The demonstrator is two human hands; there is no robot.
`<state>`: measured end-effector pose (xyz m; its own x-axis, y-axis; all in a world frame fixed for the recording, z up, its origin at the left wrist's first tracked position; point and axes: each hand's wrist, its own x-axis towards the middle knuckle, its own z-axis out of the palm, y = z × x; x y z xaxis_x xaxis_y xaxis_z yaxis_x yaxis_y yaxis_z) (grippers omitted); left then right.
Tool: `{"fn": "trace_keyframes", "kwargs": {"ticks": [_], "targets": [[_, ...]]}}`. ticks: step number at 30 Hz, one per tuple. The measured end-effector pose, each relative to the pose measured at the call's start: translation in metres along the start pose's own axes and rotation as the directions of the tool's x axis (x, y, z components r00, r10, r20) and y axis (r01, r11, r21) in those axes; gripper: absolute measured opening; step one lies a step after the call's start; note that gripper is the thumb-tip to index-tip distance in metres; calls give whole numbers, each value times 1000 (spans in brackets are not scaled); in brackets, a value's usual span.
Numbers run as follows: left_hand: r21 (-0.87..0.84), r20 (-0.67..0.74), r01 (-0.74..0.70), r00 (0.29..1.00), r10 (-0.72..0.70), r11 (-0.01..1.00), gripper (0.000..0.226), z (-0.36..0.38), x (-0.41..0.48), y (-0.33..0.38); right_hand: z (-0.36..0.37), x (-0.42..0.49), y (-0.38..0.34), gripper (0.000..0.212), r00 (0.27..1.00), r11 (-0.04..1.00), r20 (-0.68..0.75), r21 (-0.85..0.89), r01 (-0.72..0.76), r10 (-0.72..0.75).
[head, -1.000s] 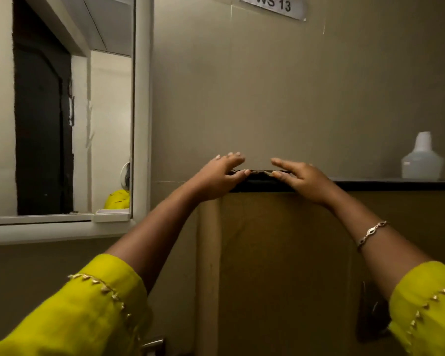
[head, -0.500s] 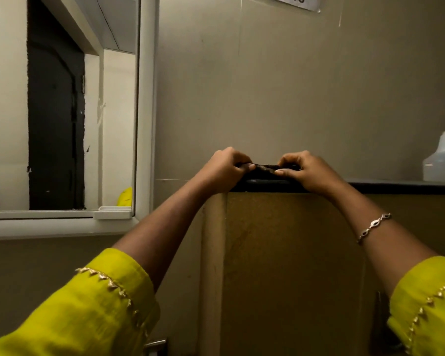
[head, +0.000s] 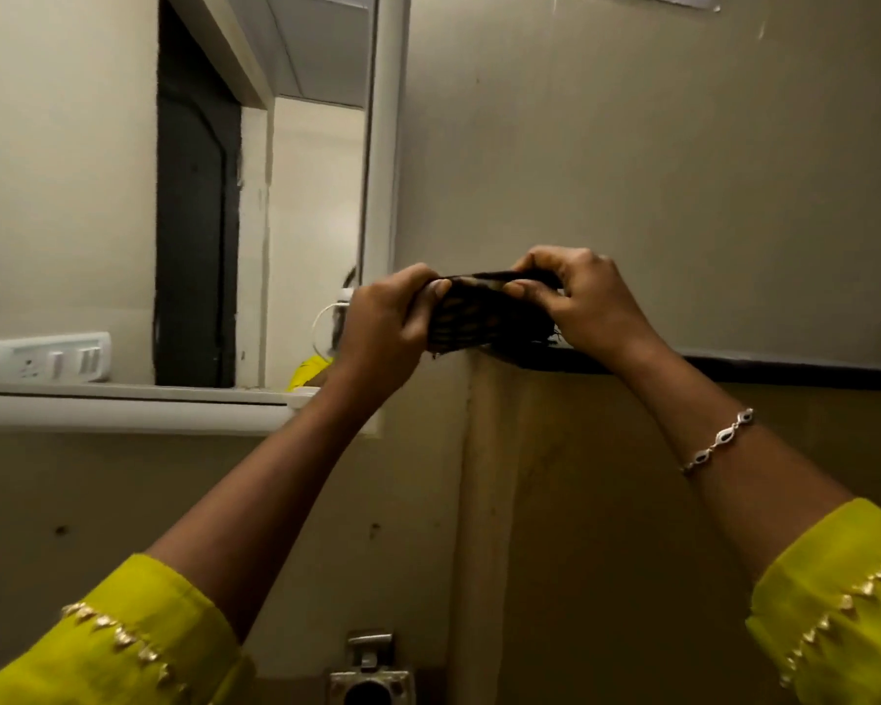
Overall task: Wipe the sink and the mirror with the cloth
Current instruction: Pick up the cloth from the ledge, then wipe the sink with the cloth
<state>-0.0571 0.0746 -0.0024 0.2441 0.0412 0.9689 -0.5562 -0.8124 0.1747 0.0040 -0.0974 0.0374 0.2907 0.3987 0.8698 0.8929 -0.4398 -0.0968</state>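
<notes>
A dark checked cloth (head: 484,312) hangs between both hands, just above the left end of a black ledge (head: 784,366). My left hand (head: 382,328) grips its left edge with thumb on top. My right hand (head: 586,297) pinches its right edge. The mirror (head: 123,195) in a white frame fills the upper left, reflecting a dark doorway and a white switch plate. The sink is out of view.
A brown panel (head: 606,526) runs down below the black ledge. A metal tap fitting (head: 370,669) shows at the bottom centre. The mirror's white frame shelf (head: 123,404) juts out at the left. A beige wall rises behind the hands.
Both hands closed on the cloth and lifted it off the ledge, shifting left. The view turned left and the white bottle on the ledge left the frame.
</notes>
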Motion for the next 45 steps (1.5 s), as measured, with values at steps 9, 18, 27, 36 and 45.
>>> {"fn": "trace_keyframes", "kwargs": {"ticks": [9,18,27,36,45], "targets": [[61,13,138,990,-139,989,23,-112,-57,-35,81,-17,-95,16,987,983,153,183,26,-54],[260,216,322,900,-379,910,34,-206,-155,-73,181,-90,-166,7,845,821,532,504,-267,-53],[483,444,372,676,-588,793,25,-243,-273,-95,280,-192,-226,27,280,562,956,282,-778,-92],[725,10,658,285,-958,204,57,-286,-444,-139,337,-292,-253,10,-61,260,992,-87,-962,106],[837,-122,540,21,-992,-91,91,-267,-534,-142,390,-275,-245,29,69,399,952,-59,-915,297]]}}
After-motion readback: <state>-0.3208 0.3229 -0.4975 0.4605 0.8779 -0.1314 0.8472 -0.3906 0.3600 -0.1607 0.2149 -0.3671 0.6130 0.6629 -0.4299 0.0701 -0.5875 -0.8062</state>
